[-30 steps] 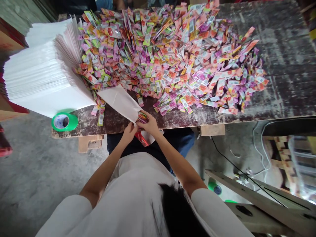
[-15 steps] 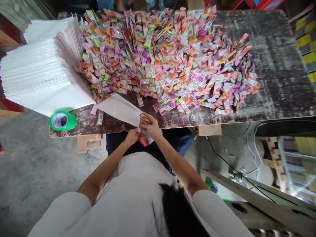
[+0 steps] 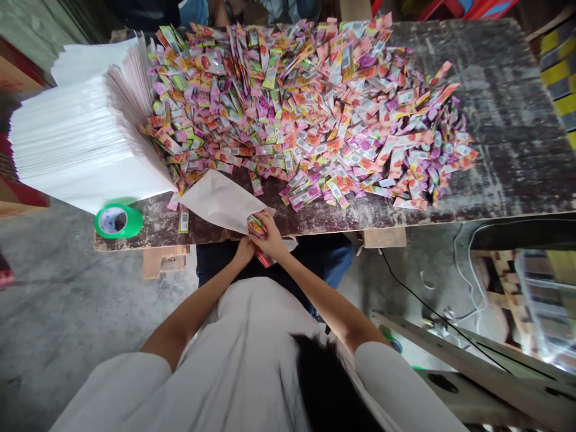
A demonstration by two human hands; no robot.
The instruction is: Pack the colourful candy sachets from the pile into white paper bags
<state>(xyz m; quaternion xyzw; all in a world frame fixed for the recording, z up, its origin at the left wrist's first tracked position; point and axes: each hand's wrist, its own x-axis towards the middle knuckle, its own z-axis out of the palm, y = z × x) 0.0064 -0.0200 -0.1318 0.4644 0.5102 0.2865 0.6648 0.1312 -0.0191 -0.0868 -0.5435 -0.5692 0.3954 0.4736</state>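
A white bag (image 3: 220, 204) lies slantwise at the table's front edge, its open mouth facing right. My right hand (image 3: 270, 239) is closed round several small colourful packets (image 3: 257, 227) at that mouth; their far ends are just inside it. At the bag's lower edge, my left hand (image 3: 244, 251) is closed on the bag, with its fingertips mostly hidden. Below the hands, a red shiny piece (image 3: 264, 259) shows over my lap, partly covered by my right hand. Beyond the bag spreads a large heap of similar packets (image 3: 306, 114).
A thick stack of white bags (image 3: 72, 132) stands on the table's left end. In front of it sits a green tape roll (image 3: 117, 221). One loose packet (image 3: 183, 219) lies near the front edge of the dark worn table (image 3: 504, 120). A person's legs (image 3: 193, 12) show behind the table.
My right hand has moved slightly left with the packets, further into the bag's mouth. The mouth has opened wider around them. My left hand stays by the bag's lower edge.
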